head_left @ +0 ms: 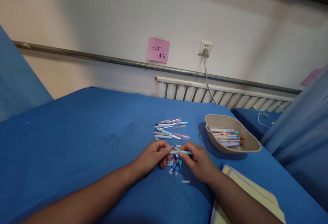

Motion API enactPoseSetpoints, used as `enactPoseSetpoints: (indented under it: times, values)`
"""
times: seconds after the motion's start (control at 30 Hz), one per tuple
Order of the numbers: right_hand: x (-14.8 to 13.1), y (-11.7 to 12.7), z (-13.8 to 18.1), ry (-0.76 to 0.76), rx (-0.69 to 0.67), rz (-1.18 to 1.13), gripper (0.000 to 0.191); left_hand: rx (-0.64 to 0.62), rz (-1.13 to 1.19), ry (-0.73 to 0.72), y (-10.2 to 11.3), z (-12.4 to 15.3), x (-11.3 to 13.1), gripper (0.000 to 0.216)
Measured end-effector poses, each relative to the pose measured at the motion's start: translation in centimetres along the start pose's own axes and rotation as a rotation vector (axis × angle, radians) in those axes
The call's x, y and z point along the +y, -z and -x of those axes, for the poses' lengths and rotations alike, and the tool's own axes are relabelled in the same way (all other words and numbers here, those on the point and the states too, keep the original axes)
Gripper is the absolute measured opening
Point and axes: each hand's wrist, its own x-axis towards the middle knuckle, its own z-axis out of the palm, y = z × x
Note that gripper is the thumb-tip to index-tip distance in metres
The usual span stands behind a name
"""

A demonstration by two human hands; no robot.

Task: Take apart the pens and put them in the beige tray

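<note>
Both my hands meet over the blue table cover, pinching one pen between them. My left hand grips its pale left end with closed fingers. My right hand holds the teal right end, fingers curled. Under the hands lies a small heap of blue and white caps. A loose pile of pens and pen barrels lies just beyond my hands. One white piece lies alone near my right wrist.
A beige tray with several finished pens stands to the right. A yellow cloth lies under my right forearm. Behind are a radiator, a wall socket with a cable and a pink note. Blue fabric hangs at right.
</note>
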Motion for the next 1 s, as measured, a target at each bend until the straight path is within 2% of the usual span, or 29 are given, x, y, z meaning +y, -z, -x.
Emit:
enactPoseSetpoints:
  times: [0.17,0.27,0.37,0.43,0.6,0.67,0.77,0.9,1.0]
  values:
    - [0.23,-0.07,-0.06,-0.009,-0.01,-0.017,0.013,0.02,0.049,-0.131,-0.2,0.19,0.25,0.032]
    - [0.27,-0.06,-0.06,-0.014,-0.001,-0.03,0.014,0.038,0.088,-0.064,-0.4,0.24,0.35,0.045]
    - [0.17,-0.04,-0.05,-0.005,0.011,-0.022,0.014,0.033,0.039,0.037,-0.39,0.13,0.12,0.041]
    - [0.13,-0.03,-0.05,0.005,0.007,-0.009,0.014,0.027,-0.017,0.047,-0.28,0.05,-0.07,0.04]
    - [0.22,0.0,-0.1,-0.024,-0.016,-0.036,0.015,0.04,-0.039,-0.139,-0.25,0.2,0.11,0.026]
    - [0.25,0.03,-0.12,-0.041,-0.016,-0.043,0.016,0.029,-0.008,-0.187,-0.37,0.31,0.28,0.028]
    - [0.23,0.08,-0.14,-0.046,-0.003,-0.05,0.016,0.033,0.05,-0.112,-0.43,0.34,0.31,0.045]
    - [0.26,0.12,-0.12,-0.031,-0.002,-0.04,0.018,0.015,-0.019,-0.001,-0.18,0.13,0.06,0.035]
    - [0.4,0.11,-0.15,-0.029,-0.017,-0.031,0.017,0.048,-0.014,-0.077,-0.08,0.05,0.06,0.027]
